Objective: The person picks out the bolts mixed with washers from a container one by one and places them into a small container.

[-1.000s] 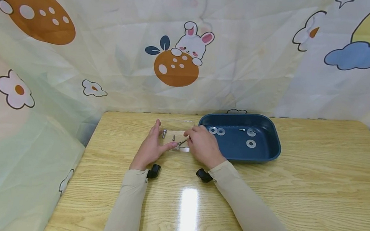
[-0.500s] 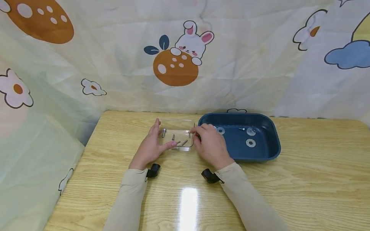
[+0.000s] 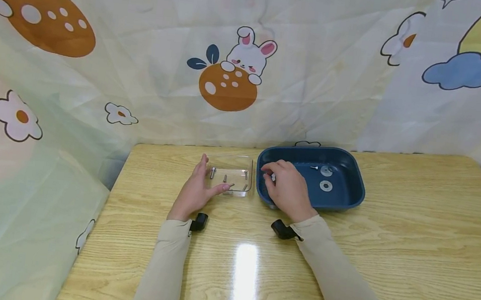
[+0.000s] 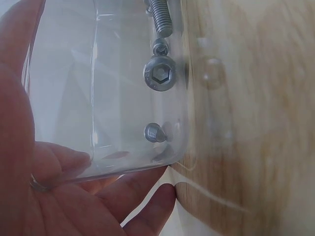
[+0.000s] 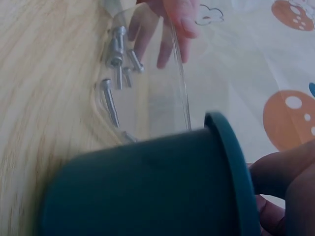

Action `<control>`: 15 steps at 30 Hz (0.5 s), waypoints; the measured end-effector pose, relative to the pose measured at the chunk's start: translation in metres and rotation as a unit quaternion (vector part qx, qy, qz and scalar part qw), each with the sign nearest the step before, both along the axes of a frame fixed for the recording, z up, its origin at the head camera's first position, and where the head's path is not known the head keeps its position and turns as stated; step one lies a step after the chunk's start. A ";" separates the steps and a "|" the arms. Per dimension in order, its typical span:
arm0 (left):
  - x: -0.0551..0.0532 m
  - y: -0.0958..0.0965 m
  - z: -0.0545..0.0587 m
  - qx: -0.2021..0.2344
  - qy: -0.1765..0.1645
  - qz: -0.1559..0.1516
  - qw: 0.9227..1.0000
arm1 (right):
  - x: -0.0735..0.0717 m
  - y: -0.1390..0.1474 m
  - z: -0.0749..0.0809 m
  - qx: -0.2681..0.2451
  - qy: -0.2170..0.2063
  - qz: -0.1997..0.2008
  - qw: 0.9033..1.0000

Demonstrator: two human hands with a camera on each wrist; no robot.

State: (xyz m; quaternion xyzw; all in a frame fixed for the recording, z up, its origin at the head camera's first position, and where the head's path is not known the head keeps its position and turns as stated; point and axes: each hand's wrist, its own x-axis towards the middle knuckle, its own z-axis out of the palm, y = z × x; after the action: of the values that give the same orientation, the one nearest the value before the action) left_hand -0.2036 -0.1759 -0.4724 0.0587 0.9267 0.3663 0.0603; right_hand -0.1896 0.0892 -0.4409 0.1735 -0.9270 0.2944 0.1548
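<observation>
My left hand (image 3: 196,190) grips a clear plastic box (image 3: 231,159) by its left side, thumb across the front edge, fingers behind it in the left wrist view. Inside lie several metal screws; one socket-head screw (image 4: 160,73) shows its hex recess, and a long screw (image 5: 110,103) lies toward the tray side. My right hand (image 3: 286,188) hovers over the left end of a dark blue tray (image 3: 353,204), fingers bent and thumb apart from the index finger. Nothing shows held in it. A shiny bit of metal (image 3: 273,177) appears below its fingers.
Flat washers lie in the tray, one washer (image 3: 326,186) near its middle, with a small screw (image 3: 314,167) toward the back. Tray and box stand side by side on a wooden table (image 3: 413,251). A patterned cloth (image 3: 320,89) hangs behind.
My right hand has moved right, out of the clear box and over the tray. A screw near the box's front right corner has shifted slightly. The left hand has stayed on the box.
</observation>
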 end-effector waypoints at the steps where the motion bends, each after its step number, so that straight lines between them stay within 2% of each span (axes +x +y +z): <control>1: 0.000 0.000 0.000 -0.001 -0.001 0.001 1.000 | 0.000 0.002 0.000 -0.002 0.000 -0.003 1.000; 8: 0.000 0.000 -0.001 0.005 0.000 -0.001 1.000 | 0.000 0.018 -0.002 -0.014 -0.008 -0.026 1.000; 15: 0.000 -0.001 -0.002 0.009 0.003 -0.004 1.000 | -0.005 0.034 -0.001 -0.034 0.005 -0.048 0.998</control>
State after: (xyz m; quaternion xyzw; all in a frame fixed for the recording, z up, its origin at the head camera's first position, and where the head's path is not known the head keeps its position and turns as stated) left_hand -0.2034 -0.1773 -0.4741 0.0639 0.9232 0.3745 0.0581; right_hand -0.1949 0.1232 -0.4422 0.1249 -0.9230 0.3169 0.1791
